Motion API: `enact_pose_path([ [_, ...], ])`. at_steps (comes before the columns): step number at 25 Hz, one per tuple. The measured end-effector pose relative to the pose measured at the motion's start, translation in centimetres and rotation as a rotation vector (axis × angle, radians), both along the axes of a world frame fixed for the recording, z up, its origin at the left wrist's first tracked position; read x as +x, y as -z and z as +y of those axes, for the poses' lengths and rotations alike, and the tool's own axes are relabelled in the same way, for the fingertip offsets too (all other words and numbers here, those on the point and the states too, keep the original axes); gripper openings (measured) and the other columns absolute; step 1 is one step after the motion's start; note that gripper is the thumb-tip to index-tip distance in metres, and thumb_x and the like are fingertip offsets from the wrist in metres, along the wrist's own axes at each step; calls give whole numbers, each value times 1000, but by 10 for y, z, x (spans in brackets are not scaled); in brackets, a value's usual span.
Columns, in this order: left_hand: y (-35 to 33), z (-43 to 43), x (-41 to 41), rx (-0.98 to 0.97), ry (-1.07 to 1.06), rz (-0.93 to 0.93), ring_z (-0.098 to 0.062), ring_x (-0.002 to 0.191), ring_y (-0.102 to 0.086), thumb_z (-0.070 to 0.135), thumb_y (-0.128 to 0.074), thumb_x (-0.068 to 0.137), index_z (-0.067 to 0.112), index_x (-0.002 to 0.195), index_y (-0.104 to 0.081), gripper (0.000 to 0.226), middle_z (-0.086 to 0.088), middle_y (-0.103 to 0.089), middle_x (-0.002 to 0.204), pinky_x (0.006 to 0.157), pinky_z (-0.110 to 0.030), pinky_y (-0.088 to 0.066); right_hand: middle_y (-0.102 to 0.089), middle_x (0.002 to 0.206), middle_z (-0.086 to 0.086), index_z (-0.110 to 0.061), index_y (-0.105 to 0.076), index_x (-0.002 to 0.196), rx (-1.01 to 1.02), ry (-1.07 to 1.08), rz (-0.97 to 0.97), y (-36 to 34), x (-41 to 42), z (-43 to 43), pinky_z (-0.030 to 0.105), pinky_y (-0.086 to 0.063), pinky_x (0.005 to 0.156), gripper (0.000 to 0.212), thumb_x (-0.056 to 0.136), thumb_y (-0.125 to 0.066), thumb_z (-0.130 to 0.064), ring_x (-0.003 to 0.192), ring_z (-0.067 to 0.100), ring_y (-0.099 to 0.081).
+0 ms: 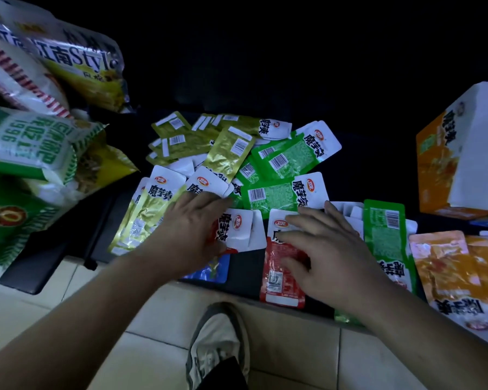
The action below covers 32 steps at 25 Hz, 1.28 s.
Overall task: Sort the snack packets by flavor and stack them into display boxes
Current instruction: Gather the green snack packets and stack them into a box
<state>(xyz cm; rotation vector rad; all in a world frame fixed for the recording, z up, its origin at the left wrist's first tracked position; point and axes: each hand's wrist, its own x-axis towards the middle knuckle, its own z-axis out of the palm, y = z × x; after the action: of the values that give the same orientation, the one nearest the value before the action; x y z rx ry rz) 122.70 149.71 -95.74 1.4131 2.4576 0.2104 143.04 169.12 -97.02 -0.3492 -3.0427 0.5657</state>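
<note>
Across the middle of the frame, on the dark counter, we see a loose spread of snack packets. Our left grip lies flat at centre, fingers straight and fanned. It rests partly on a gold packet and partly on a red packet with a white top. It closes round nothing that we can make out, though the thumb's side is hidden.

Just right of it, our right grip is spread wide with fingers loosely bent. Its fingertips touch a second red packet that lies lengthwise at the counter's near edge, and nothing is pinched.

Above the grips, gold packets cluster at upper centre, mostly back side up with barcodes showing. Green packets overlap to their right. A lone green packet lies just right of the right grip, with orange packets beyond it at the lower right. A blue packet peeks out below the left grip.

At the right edge, an orange-and-white display box sits apart from the pile. Large snack bags are heaped at the left. Below, a shoe rests on the tiled floor.
</note>
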Motion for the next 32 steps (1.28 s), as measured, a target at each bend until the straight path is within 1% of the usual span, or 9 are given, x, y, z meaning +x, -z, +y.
enact_pose_path([
  [3,-11,23,-10,-177,58,-18,-28,116,-48,59,-71,62,37,137,-56,79,3,-54,128,94,-43,-40,-70,127,1,-26,-78,114,-32,39,37,4,-4,2,54,-31,120,34,85,-66,-39,129,26,-56],
  [6,-16,44,-12,-332,134,-31,-22,118,-39,55,-84,63,41,127,-53,72,8,-46,125,95,-40,-36,-69,126,2,-21,-77,117,-111,76,54,2,-8,7,52,-44,112,31,88,-73,-30,128,28,-57],
  [10,-16,48,-7,-199,121,-92,-16,106,-39,38,-88,64,35,107,-50,57,13,-50,103,82,-36,-28,-65,130,-7,-24,-74,121,-281,196,82,-11,-8,7,31,-45,101,30,92,-73,-23,127,15,-55],
  [13,-18,43,-3,-141,60,-188,-15,108,-43,31,-81,74,37,121,-51,56,12,-59,107,93,-39,-31,-62,134,-14,-29,-68,129,-396,313,91,-21,-10,10,28,-41,104,33,97,-67,-28,128,9,-52],
  [16,-21,39,-3,-182,91,-157,-19,121,-45,44,-74,79,29,135,-58,60,4,-61,122,103,-42,-32,-61,133,-17,-31,-67,129,-459,346,86,-29,-10,9,36,-44,108,32,97,-65,-31,130,10,-52],
  [20,-23,31,-5,-112,186,-111,-18,120,-45,61,-64,72,32,142,-53,76,7,-59,131,97,-44,-38,-64,130,-14,-29,-67,130,-399,309,64,-35,-12,-1,26,-42,99,34,96,-66,-30,123,11,-56],
  [24,-11,26,5,-194,241,-28,-22,123,-42,45,-81,72,32,150,-45,88,4,-51,140,90,-40,-33,-58,143,-10,-35,-53,145,-376,236,-113,-37,-15,-12,26,-43,97,48,98,-62,-38,131,13,-52],
  [29,-19,45,9,-281,273,20,-20,122,-40,47,-79,75,33,124,-58,55,8,-53,122,93,-42,-35,-61,140,-13,-41,-50,145,-440,262,-186,-40,-12,-9,32,-49,102,50,97,-63,-44,128,12,-56],
  [32,-39,45,9,-58,91,-134,-19,110,-55,42,-80,78,27,105,-56,39,10,-61,101,88,-39,-41,-65,121,-34,-54,-56,126,-741,358,-95,-42,-11,-9,18,-50,95,39,96,-68,-31,117,-14,-57],
])
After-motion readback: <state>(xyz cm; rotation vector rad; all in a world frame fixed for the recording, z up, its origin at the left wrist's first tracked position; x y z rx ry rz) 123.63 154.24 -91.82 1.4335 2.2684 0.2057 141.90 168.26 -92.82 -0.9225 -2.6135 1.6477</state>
